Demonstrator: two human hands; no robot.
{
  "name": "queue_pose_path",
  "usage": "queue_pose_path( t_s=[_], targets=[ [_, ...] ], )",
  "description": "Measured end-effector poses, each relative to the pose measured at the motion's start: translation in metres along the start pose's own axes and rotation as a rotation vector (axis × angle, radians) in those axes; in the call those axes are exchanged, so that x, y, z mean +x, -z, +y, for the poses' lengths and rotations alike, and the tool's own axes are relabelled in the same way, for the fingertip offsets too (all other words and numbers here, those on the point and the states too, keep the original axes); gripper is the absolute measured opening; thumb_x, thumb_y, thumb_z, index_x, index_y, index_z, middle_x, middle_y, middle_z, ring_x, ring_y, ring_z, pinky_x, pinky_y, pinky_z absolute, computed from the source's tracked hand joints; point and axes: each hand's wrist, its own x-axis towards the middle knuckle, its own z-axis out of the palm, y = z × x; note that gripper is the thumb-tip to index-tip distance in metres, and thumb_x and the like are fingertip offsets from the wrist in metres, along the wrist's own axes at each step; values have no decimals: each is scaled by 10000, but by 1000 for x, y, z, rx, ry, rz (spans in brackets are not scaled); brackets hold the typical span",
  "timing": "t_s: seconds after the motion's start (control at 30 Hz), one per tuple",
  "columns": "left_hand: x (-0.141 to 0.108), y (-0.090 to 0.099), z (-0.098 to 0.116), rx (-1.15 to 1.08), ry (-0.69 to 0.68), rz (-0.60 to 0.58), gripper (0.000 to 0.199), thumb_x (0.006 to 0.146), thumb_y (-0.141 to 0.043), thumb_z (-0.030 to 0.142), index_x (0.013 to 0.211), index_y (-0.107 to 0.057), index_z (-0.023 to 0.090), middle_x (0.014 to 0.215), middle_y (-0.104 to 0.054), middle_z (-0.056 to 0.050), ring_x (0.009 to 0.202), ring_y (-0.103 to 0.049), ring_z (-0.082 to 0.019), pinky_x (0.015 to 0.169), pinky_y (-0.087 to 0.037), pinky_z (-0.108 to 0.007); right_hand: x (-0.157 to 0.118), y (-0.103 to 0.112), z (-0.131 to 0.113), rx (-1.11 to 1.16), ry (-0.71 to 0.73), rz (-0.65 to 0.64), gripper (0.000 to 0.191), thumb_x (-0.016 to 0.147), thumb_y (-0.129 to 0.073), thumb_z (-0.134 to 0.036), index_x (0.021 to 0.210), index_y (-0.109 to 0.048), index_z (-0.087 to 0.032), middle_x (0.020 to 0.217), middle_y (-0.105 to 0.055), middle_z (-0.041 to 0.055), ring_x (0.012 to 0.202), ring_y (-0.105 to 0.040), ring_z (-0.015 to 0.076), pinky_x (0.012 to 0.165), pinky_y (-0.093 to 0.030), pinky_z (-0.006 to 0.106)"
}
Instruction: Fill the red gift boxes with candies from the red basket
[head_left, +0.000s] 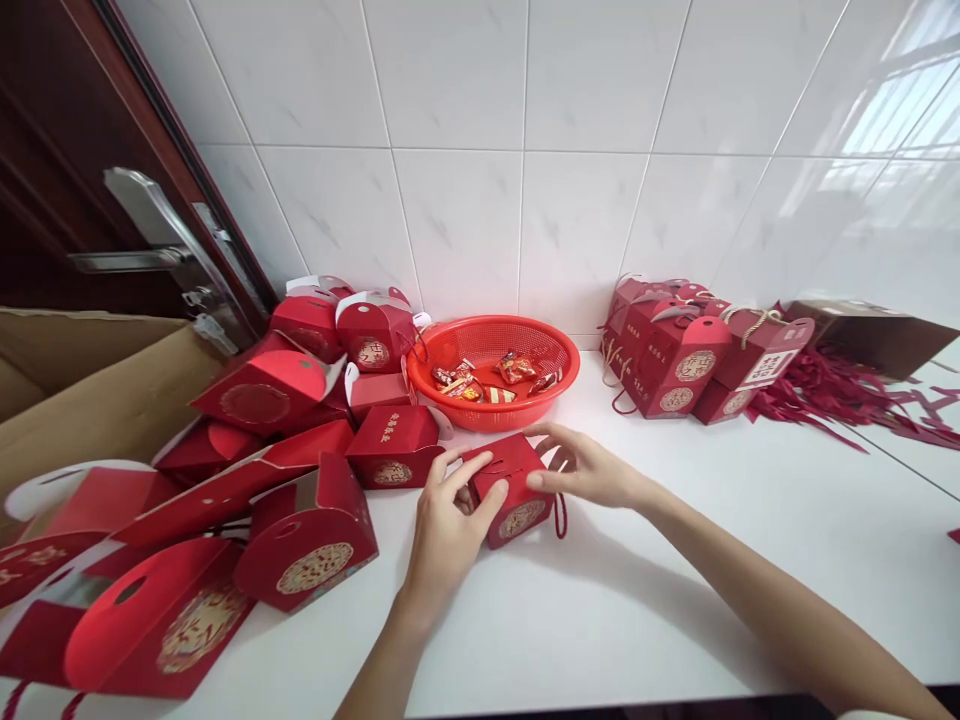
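A small red gift box (521,522) with a round gold emblem sits on the white table, its top flaps folded over. A dark red cord loop hangs from its right side. My left hand (450,510) grips the box's left side, thumb and fingers on its top. Around the back right edge curls my right hand (585,468), its thumb on the top. Just behind stands a red plastic basket (559,385) with several wrapped candies (516,368) in it. Close on the left lies another red box (394,440).
Several open red boxes (315,540) are heaped on the left, beside a cardboard carton (112,390). Closed boxes (667,350) stand stacked at the back right. Dark red ribbons (832,390) spill from a brown box (877,330). A tiled wall (457,220) bounds the back.
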Motion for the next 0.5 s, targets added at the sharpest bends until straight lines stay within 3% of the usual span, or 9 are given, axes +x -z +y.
queue_pose_path(
  t_s=[0.07, 0.13, 0.2, 0.27, 0.33, 0.43, 0.5],
  targets=[
    [-1, 0, 0, -26, -12, -50, 436, 839, -655, 457, 1172, -744, 189, 1284, -602, -126, 677, -616, -124, 720, -597, -339, -13, -12, 0, -115, 96, 45, 810, 768, -758, -579, 1429, -442, -233, 1312, -602, 137, 1049, -641, 248, 882, -549, 398],
    [-3, 1, 2, -89, -29, -165, 461, 891, -608, 465, 1240, -711, 183, 1359, -570, -144, 793, -677, -158, 815, -608, -360, -24, -24, 2, -265, 149, 113, 971, 740, -777, -599, 1525, -328, -245, 1489, -459, 175, 1304, -515, 324, 1046, -475, 474],
    [-6, 0, 5, -159, -43, -311, 468, 937, -564, 458, 1316, -665, 204, 1480, -490, -151, 910, -706, -187, 898, -603, -381, -30, -31, 4, -415, 135, 193, 1019, 734, -771, -617, 1551, -297, -234, 1566, -349, 204, 1408, -401, 374, 1103, -416, 528],
    [-9, 0, 8, -190, -42, -429, 474, 956, -556, 446, 1379, -615, 242, 1587, -375, -139, 1022, -705, -213, 954, -591, -397, -32, -30, 7, -520, 87, 260, 929, 765, -741, -592, 1523, -362, -210, 1568, -336, 225, 1388, -420, 397, 1081, -425, 550],
    [-12, -1, 8, -182, -40, -491, 492, 952, -578, 438, 1413, -579, 268, 1637, -295, -128, 1088, -692, -230, 979, -584, -408, -31, -20, 7, -575, 51, 298, 794, 784, -721, -525, 1457, -459, -195, 1498, -434, 222, 1301, -504, 384, 1037, -456, 537],
    [-13, -1, 6, -154, -53, -496, 476, 941, -598, 436, 1393, -586, 289, 1646, -269, -126, 1090, -691, -232, 948, -603, -409, -34, 14, 9, -593, 16, 374, 634, 768, -705, -441, 1336, -567, -195, 1280, -618, 172, 1140, -598, 336, 976, -486, 493],
    [-12, -1, 3, -134, -61, -451, 416, 942, -592, 429, 1332, -627, 289, 1632, -292, -124, 1070, -696, -228, 909, -619, -400, -43, 45, 12, -600, -75, 494, 573, 751, -686, -438, 1257, -602, -183, 1166, -667, 150, 1050, -626, 324, 926, -496, 478]
  ],
)
